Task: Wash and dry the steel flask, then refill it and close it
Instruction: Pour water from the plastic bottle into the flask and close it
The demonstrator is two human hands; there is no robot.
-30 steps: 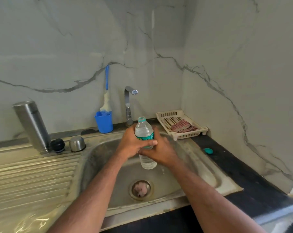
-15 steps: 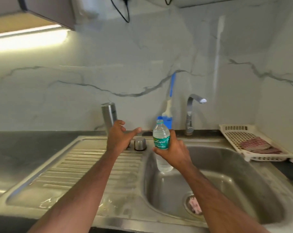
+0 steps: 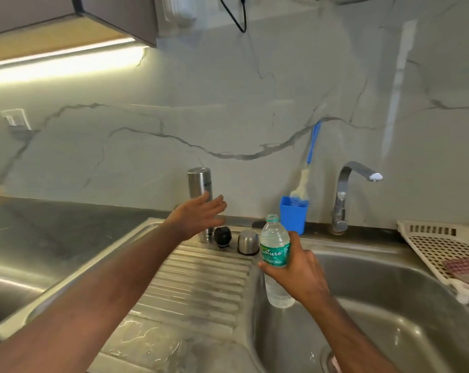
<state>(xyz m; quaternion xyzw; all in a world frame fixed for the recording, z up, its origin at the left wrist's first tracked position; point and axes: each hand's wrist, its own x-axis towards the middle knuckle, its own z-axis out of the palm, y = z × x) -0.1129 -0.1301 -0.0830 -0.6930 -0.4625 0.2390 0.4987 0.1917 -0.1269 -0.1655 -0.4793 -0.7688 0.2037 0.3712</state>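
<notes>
Left hand [image 3: 198,218], fingers spread, before steel flask [image 3: 199,184] at centre frame; right hand [image 3: 299,267] grips uncapped water bottle [image 3: 274,254] over sink [image 3: 389,305].

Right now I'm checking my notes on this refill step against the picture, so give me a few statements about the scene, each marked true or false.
1. The right hand holds a plastic water bottle with its cap off. True.
2. The left hand grips the steel flask. False: its fingers are straight, reaching in front of the flask, not closed round it.
3. The flask lies on its side on the draining board. False: it stands upright at the back of the board.
4. A black stopper and a steel cup lid sit beside the flask. True.
5. Water runs from the tap. False: no stream shows.
</notes>
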